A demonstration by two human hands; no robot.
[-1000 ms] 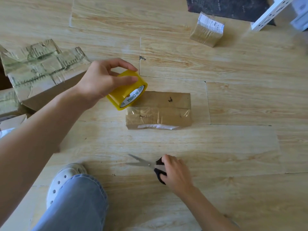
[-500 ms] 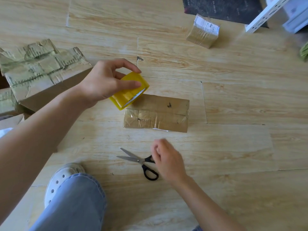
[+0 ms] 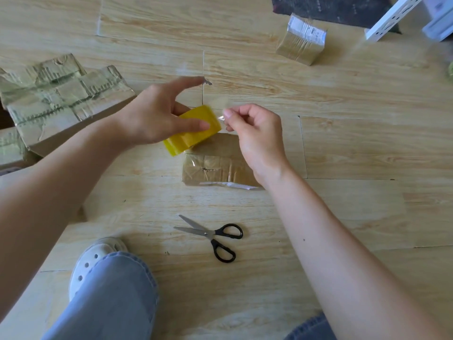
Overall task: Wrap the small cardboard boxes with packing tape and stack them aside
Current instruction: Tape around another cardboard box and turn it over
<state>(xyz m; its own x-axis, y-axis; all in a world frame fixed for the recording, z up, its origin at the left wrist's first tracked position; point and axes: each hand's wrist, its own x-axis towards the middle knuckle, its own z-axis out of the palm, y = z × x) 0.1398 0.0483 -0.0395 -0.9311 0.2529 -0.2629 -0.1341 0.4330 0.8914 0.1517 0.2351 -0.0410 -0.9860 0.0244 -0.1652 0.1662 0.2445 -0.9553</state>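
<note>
- Grips a yellow roll of packing tape [image 3: 193, 130] in the left hand [image 3: 157, 119], thumb laid across its outer face, index finger stretched out above, roll raised off the floor.
- Pinches the clear loose end of the tape [image 3: 221, 117] between thumb and forefinger of the right hand [image 3: 255, 136], other fingers curled in, just beside the roll's right edge.
- Has the small brown cardboard box [image 3: 215, 168], glossy with tape, flat on the pale wood-plank floor [image 3: 355, 148] below both hands, partly hidden behind the right wrist.
- Has black-handled scissors [image 3: 213, 238] on the floor nearer the body, blades apart, touched by neither hand.
- Shows a second tape-wrapped small box with a white label [image 3: 301, 41] at upper right, well apart.
- Shows a larger crumpled taped carton [image 3: 61, 99] at left.
</note>
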